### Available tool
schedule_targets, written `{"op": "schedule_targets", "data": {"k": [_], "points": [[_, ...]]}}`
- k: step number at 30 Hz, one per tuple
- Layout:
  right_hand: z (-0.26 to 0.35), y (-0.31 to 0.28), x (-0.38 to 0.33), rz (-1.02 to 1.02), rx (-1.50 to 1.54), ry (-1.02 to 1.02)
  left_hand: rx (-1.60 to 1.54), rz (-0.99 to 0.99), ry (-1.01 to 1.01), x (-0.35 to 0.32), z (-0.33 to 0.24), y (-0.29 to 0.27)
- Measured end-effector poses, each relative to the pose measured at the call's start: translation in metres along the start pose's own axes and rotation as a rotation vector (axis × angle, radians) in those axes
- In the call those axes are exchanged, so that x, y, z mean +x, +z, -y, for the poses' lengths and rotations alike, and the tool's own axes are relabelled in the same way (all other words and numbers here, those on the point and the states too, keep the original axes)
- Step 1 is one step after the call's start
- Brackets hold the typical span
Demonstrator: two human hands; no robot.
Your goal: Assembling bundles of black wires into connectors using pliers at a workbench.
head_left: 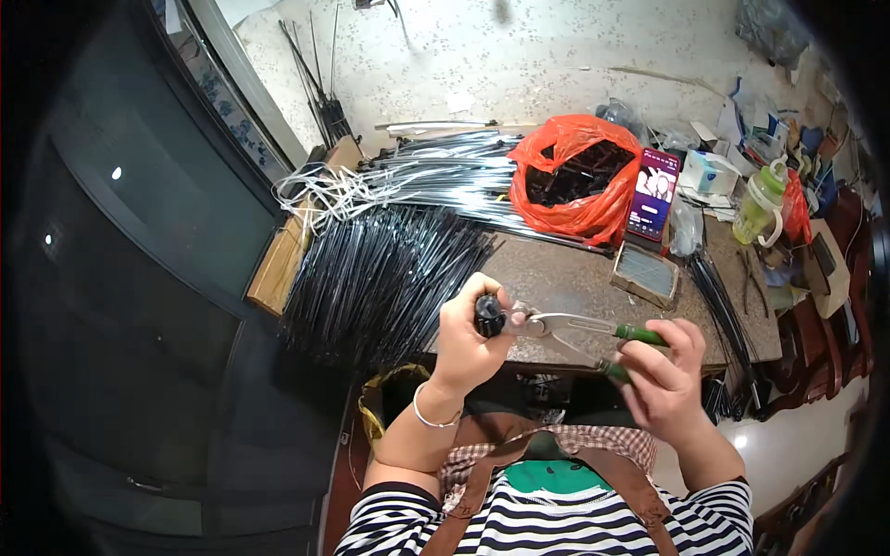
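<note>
My left hand [466, 335], raised over the table's front edge, is closed around a black ribbed knob-like piece [489, 315]. My right hand [669, 380] grips a pair of pliers [579, 323] by the green-sleeved handles, which stand apart. The metal head of the pliers reaches the black piece beside my left thumb. What lies between the jaws is too small and partly hidden by my fingers. Left of my left hand, a thick spread of thin black rods [375, 278] covers the table.
Silvery rods [445, 176] and white straps [338, 196] lie behind. A red plastic bag [565, 222] holds black parts. Beside it are a lit phone [652, 196], a small open box [645, 274], a green bottle [760, 206] and a bundle of black rods [728, 315].
</note>
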State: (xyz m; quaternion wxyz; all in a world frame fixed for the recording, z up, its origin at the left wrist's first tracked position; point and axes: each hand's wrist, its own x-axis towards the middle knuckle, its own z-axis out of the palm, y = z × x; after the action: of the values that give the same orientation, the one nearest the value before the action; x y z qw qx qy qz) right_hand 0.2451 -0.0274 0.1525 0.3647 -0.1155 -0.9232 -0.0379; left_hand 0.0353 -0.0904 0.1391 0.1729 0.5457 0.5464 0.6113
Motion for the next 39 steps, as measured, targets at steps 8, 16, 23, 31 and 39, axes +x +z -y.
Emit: {"op": "schedule_targets", "data": {"k": [8, 16, 23, 31, 39], "points": [[0.016, 0.046, -0.052, 0.506, 2.426, 1.036, -0.455, 0.227, 0.009, -0.001, -0.005, -0.005], [-0.008, 0.021, 0.010, -0.089, 0.222, 0.183, -0.262, 0.018, 0.071, 0.003, -0.007, -0.010], [0.001, 0.038, -0.013, 1.014, 1.932, 0.860, -0.321, 0.199, 0.021, 0.011, -0.003, -0.004], [0.005, 0.024, 0.012, 0.246, 0.518, 0.245, -0.256, 0.109, 0.084, -0.001, 0.003, -0.026], [0.031, 0.047, 0.010, 0.712, 1.245, 0.826, -0.204, 0.186, 0.138, -0.005, -0.004, -0.029]]}}
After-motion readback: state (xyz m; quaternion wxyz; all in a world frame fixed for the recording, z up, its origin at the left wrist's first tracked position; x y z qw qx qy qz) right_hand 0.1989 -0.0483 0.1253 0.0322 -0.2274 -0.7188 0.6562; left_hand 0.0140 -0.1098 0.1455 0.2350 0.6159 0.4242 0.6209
